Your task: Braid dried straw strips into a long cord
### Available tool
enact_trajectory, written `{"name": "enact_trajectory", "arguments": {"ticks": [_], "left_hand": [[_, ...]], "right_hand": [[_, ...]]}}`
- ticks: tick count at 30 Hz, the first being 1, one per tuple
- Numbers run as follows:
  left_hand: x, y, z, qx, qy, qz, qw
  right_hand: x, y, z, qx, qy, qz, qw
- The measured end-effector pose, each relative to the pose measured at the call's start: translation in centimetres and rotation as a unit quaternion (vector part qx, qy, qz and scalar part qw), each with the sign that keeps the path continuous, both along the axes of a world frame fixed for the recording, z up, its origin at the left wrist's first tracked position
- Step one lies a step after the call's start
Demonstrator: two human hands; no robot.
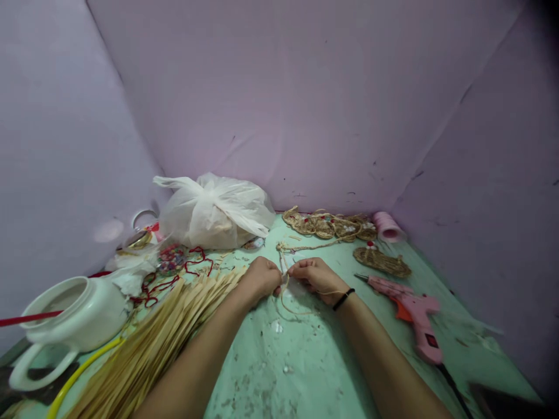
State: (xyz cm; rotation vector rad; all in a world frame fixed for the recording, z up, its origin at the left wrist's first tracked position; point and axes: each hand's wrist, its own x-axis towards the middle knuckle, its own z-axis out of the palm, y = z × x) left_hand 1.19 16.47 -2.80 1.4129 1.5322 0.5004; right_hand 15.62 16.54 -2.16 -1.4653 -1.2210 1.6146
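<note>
My left hand [261, 278] and my right hand [315, 277] meet at the middle of the green table [279, 372], both with fingers pinched shut on a thin beige straw cord [285, 278] between them. The cord loops loosely below the hands and trails off behind them toward the back of the table. A black band sits on my right wrist. A bundle of long pale straw strips [166, 337] lies just left of my left forearm.
A pink glue gun [413, 314] lies at the right. Woven straw pieces [332, 226], [382, 262] and a pink spool [386, 227] sit at the back. A white plastic bag [216, 212], red cord [174, 282], a white jug [72, 320] and a yellow tube [78, 372] crowd the left. Purple walls enclose the table.
</note>
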Motion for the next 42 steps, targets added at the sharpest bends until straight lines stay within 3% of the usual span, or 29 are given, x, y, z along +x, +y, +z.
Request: {"name": "enact_trajectory", "arguments": {"ticks": [2,5,10,13,15,18,22,26,33,37,42], "left_hand": [[-0.3,-0.1,-0.5,0.022,0.032,-0.002,0.999],[-1.1,-0.9,0.6,0.036,0.097,-0.026,0.994],[-3.5,-4.1,5.8,0.168,0.229,0.017,0.959],[-5.2,-7.2,9.7,0.21,0.191,0.036,0.958],[-6.2,-9.1,12.0,0.262,0.187,0.096,0.942],[-7.6,-10.8,13.7,0.272,0.243,0.106,0.925],[-8.7,-9.7,11.6,0.144,0.364,0.006,0.92],[-8.0,-7.4,8.6,0.123,0.445,-0.001,0.887],[-2.9,-4.8,7.9,0.186,0.345,-0.02,0.92],[-0.1,-2.8,5.7,0.183,0.373,-0.065,0.907],[0.2,-1.6,3.1,0.18,0.355,-0.077,0.914]], "right_hand": [[0.0,0.0,-0.1,0.008,-0.002,0.005,1.0],[0.0,0.0,-0.3,0.014,-0.013,-0.004,1.0],[0.1,0.1,-0.4,0.016,-0.017,-0.02,1.0],[0.2,0.1,-0.6,0.018,-0.015,-0.015,1.0],[0.3,0.1,-0.7,0.016,-0.011,-0.012,1.0],[0.3,0.1,-0.8,0.011,-0.002,-0.009,1.0],[0.2,0.1,-0.8,0.013,-0.003,-0.002,1.0],[0.2,0.2,-0.8,0.019,-0.015,-0.006,1.0],[0.3,0.2,-1.0,0.028,0.0,0.006,1.0],[0.4,0.1,-0.8,0.03,0.001,0.002,1.0],[0.4,0.2,-0.5,0.028,-0.006,0.003,1.0]]}}
